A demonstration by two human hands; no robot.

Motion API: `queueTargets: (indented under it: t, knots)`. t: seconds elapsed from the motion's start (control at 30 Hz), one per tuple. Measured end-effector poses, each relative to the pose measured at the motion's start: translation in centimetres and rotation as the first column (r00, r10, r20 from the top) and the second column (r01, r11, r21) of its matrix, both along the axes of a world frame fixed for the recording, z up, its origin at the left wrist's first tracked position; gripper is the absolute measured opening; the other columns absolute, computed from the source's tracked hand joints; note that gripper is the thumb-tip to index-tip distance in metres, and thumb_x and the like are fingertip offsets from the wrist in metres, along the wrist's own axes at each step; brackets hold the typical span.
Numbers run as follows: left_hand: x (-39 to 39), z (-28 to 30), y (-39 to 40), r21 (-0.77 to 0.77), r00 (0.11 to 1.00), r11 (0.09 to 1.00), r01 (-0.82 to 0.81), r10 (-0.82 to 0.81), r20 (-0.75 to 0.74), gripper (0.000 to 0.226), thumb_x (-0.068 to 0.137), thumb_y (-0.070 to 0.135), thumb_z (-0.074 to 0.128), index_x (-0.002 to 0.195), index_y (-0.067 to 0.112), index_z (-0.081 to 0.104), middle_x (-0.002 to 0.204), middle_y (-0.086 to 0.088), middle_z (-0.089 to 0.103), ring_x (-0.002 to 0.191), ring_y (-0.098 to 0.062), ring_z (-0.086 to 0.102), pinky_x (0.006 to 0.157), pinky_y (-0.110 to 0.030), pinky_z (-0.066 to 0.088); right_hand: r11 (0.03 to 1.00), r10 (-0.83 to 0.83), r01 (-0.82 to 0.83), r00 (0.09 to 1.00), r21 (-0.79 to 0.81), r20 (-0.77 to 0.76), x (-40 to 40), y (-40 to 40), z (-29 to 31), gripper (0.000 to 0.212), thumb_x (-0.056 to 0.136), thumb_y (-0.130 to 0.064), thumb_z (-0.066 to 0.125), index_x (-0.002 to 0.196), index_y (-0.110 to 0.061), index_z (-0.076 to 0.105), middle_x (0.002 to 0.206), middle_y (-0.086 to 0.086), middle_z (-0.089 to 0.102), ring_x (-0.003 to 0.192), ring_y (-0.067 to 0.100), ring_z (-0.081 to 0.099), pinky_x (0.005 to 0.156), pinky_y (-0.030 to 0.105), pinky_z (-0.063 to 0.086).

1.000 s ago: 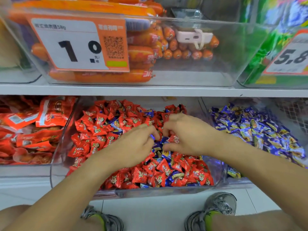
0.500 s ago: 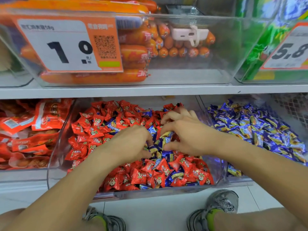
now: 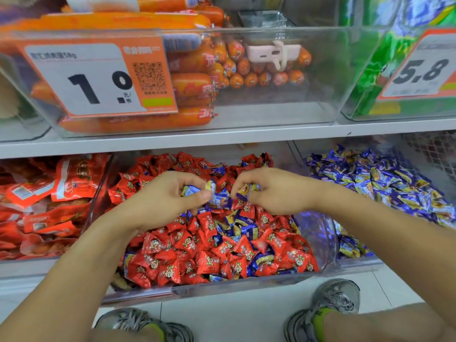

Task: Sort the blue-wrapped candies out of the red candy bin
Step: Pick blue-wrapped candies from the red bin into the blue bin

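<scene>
Hands (image 3: 162,201) with blue candies (image 3: 195,191) over red-candy bin (image 3: 318,240)

A shop: shelves hold clear bins (image 3: 320,233) of wrapped snacks behind price tags (image 3: 98,80).

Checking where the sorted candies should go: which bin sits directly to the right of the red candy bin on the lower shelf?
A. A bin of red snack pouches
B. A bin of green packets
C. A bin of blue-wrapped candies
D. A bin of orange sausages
C: the bin of blue-wrapped candies sits right beside the red candy bin on the lower shelf.
</scene>
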State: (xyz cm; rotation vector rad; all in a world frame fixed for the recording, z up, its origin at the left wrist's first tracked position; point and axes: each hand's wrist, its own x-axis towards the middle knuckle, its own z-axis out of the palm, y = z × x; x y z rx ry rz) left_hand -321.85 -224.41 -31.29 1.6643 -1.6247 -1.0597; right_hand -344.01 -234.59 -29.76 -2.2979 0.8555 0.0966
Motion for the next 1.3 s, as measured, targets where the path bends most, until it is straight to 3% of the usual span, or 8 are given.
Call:
queueTargets:
  t: [0.17,0.4,0.6,0.9,1.0,1.07,1.17,1.3]
  knots:
    - [0.2,0.2,0.1,0.04,0.997,0.999,-0.018,0.021,-0.073,0.03,0.08,0.058,0.063,0.098,0.033,0.066,0.065,-0.008,0.068,0.064,-0.025,0.044,0.064,-0.051,0.037,0.96,0.091,-0.137,0.977,-0.244,-0.191,2.9,-0.3,-1.0,0.064,0.077,-0.059,0.074,0.128,-0.027,0.054,0.124,-0.001,0.058,0.112,0.018,0.054,0.086,0.03,0.044]
    - [0.3,0.1,-0.1,0.083,0.978,0.975,-0.208,0.209,-0.006,0.018,0.099,0.03,0.048,0.09,0.022,0.061,0.056,-0.006,0.058,0.06,-0.02,0.043,0.064,-0.035,0.035,0.897,0.061,-0.152,0.972,-0.414,-0.225,4.9,-0.4,-2.6,0.055,0.077,-0.05,0.078,0.12,-0.019,0.062,0.089,-0.002,0.053,0.102,0.027,0.059,0.072,0.032,0.042]
    - [0.0,0.4,0.5,0.083,0.977,0.973,-0.214,0.213,0.02,0.018,0.099,0.032,0.046,0.089,0.025,0.059,0.058,-0.004,0.057,0.054,-0.012,0.048,0.062,-0.03,0.036,0.895,-0.017,-0.071,0.981,-0.44,-0.192,4.4,-0.7,-3.0,0.077,0.07,-0.058,0.079,0.134,-0.021,0.058,0.129,0.002,0.064,0.118,0.026,0.058,0.094,0.034,0.048]
    - [0.0,0.5,0.8,0.04,0.973,0.975,-0.219,0.221,-0.063,0.021,0.1,0.029,0.045,0.1,0.019,0.063,0.061,-0.006,0.055,0.051,-0.012,0.048,0.059,-0.029,0.035,0.943,-0.037,0.022,0.999,-0.331,-0.037,3.3,-0.5,-2.0,0.036,0.069,-0.046,0.086,0.096,-0.026,0.074,0.106,-0.007,0.07,0.1,0.013,0.063,0.077,0.024,0.041]
    - [-0.2,0.4,0.8,-0.006,0.969,0.972,-0.235,0.233,-0.087,0.023,0.1,0.032,0.045,0.1,0.018,0.064,0.064,-0.006,0.055,0.053,-0.013,0.051,0.058,-0.027,0.039,0.969,-0.167,0.187,0.978,-0.163,0.127,2.1,-0.4,-0.5,0.031,0.07,-0.049,0.083,0.091,-0.031,0.068,0.089,-0.02,0.063,0.077,-0.01,0.057,0.07,0.01,0.039]
    - [-0.6,0.2,0.7,-0.036,0.967,0.971,-0.238,0.233,-0.107,0.026,0.101,0.035,0.045,0.101,0.016,0.063,0.061,-0.007,0.055,0.051,-0.015,0.053,0.054,-0.029,0.041,0.947,-0.312,0.281,0.921,0.155,0.232,1.4,0.2,0.1,0.035,0.074,-0.045,0.08,0.096,-0.021,0.068,0.079,-0.011,0.062,0.062,-0.005,0.051,0.065,0.013,0.038]
    - [-2.2,0.1,0.5,-0.053,0.956,0.967,-0.251,0.238,-0.172,0.028,0.101,0.038,0.045,0.101,0.013,0.058,0.049,-0.005,0.05,0.045,-0.021,0.05,0.041,-0.025,0.039,0.762,-0.45,0.22,0.856,0.609,0.254,1.0,1.4,0.6,0.035,0.086,-0.03,0.071,0.108,-0.004,0.062,0.082,0.01,0.062,0.07,0.014,0.057,0.063,0.027,0.049]
    - [-5.6,0.6,0.5,-0.112,0.956,0.969,-0.22,0.192,-0.222,0.022,0.101,0.037,0.043,0.105,0.017,0.053,0.052,-0.006,0.06,0.04,-0.024,0.054,0.039,-0.029,0.045,0.559,-0.539,0.117,0.803,0.821,0.253,0.8,3.3,1.6,0.026,0.098,-0.02,0.056,0.117,-0.002,0.06,0.101,0.012,0.071,0.088,0.024,0.071,0.076,0.034,0.06]
